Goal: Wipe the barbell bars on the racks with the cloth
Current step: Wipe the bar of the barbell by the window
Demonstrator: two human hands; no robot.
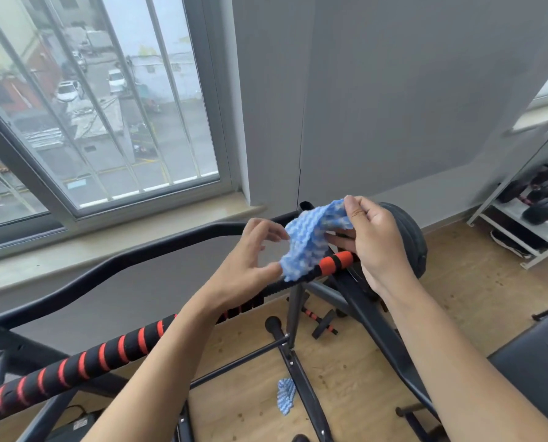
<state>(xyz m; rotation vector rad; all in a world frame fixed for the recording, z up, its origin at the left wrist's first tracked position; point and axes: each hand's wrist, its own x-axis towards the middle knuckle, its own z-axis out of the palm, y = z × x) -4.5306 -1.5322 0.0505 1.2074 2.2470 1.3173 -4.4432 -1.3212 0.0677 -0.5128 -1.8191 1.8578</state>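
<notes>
One foam-wrapped striped barbell bar, two waffle-weave blue cloths, one above the bar pinched by left hand and right hand, second cloth on floor below the bar

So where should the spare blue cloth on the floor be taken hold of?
Pinch the second cloth at its upper bunched end, coming straight down from above: it lies crumpled on the wooden floor beside the rack leg, so raised folds give fingers purchase.

barbell bar runs off left edge, mid-section hidden behind left forearm; weight plate mostly behind right hand; cloth covers bar below it; shelf items at right blurred, cut by edge
</notes>
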